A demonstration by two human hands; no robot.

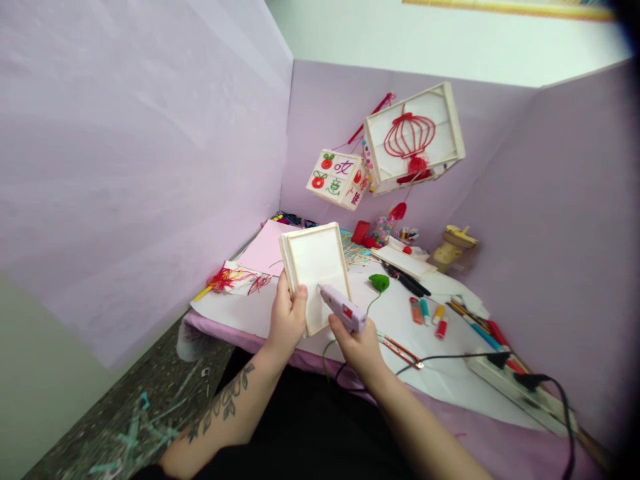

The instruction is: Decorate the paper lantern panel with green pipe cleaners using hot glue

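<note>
My left hand (290,307) grips the lower left side of a white paper box frame (318,257) edged with thin wooden strips. The box is held up and tilted above the table, its open-framed face toward me. In my right hand (360,343) is a lilac glue gun (344,308), fingers wrapped round its handle. The gun's nozzle points up and left, in front of the white panel; whether it touches the paper I cannot tell. A ball of green yarn (379,283) lies to the right of the box, with a strand trailing toward my right hand.
Two decorated lanterns, a small one (336,179) and a larger one (413,137), hang at the back. Black-handled pliers (407,279), glue sticks or small tubes (425,311) and a white power strip (520,390) with cords lie right. Red yarn (225,279) lies left. Purple panels enclose the table.
</note>
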